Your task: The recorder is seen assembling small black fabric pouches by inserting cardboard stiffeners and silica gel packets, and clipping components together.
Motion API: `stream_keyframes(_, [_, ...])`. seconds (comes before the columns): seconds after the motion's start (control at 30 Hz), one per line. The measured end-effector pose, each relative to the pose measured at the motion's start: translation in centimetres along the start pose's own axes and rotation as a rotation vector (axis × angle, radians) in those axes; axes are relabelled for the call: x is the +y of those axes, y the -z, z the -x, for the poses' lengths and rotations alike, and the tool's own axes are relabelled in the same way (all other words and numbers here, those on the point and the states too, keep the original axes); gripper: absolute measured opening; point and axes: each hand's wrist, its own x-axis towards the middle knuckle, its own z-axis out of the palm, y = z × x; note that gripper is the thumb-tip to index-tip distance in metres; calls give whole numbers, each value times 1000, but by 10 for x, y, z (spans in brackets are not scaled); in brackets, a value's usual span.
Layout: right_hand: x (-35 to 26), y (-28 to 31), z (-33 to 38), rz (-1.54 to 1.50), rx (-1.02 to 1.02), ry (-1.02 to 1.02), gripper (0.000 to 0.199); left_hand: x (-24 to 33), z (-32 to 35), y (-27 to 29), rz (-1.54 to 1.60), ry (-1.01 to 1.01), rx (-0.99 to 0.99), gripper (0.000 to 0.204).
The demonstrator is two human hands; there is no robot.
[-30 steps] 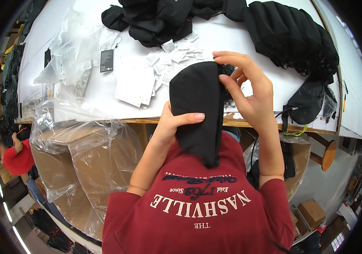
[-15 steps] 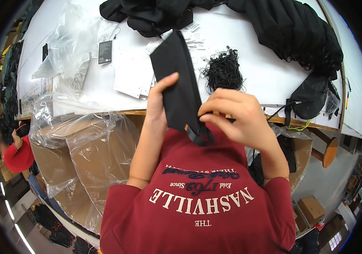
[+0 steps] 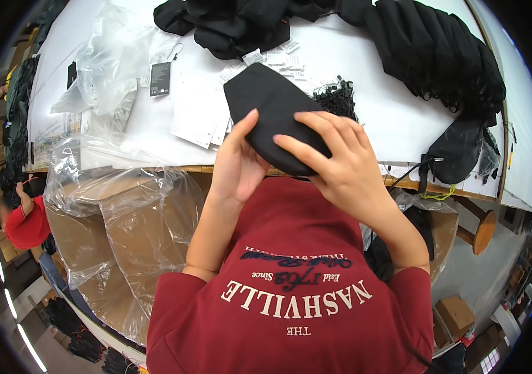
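A black fabric pouch (image 3: 272, 106) is held up over the table's front edge, its broad smooth face turned upward. My left hand (image 3: 238, 163) grips its left side, thumb on the face and fingers beneath. Across its right side lies my right hand (image 3: 342, 149), fingers spread over the face and thumb low at the near edge. Just beyond the pouch are small white labels (image 3: 291, 61). A tangle of black cords (image 3: 336, 96) is partly hidden behind my right hand.
Black fabric bags (image 3: 235, 28) are heaped at the back, with a long row of them (image 3: 437, 50) at right. Clear plastic bags (image 3: 107, 68), a black tag (image 3: 160, 79) and white cards (image 3: 194, 118) lie left. Plastic-wrapped cartons (image 3: 141, 230) stand below; a person in red (image 3: 28, 221) is far left.
The pouch has turned from a narrow, edge-on pose to show its wide face. My right hand has moved from pinching its near right edge to lying over that face.
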Motion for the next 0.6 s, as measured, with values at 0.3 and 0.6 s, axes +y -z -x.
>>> stream_keyframes(0.3, [21, 9, 20, -975, 222, -509, 43, 25, -1, 38, -961, -755, -185, 46])
stream_keyframes(0.6, [34, 11, 36, -1025, 147, -467, 21, 31, 4, 33, -1139, -966, -174, 14])
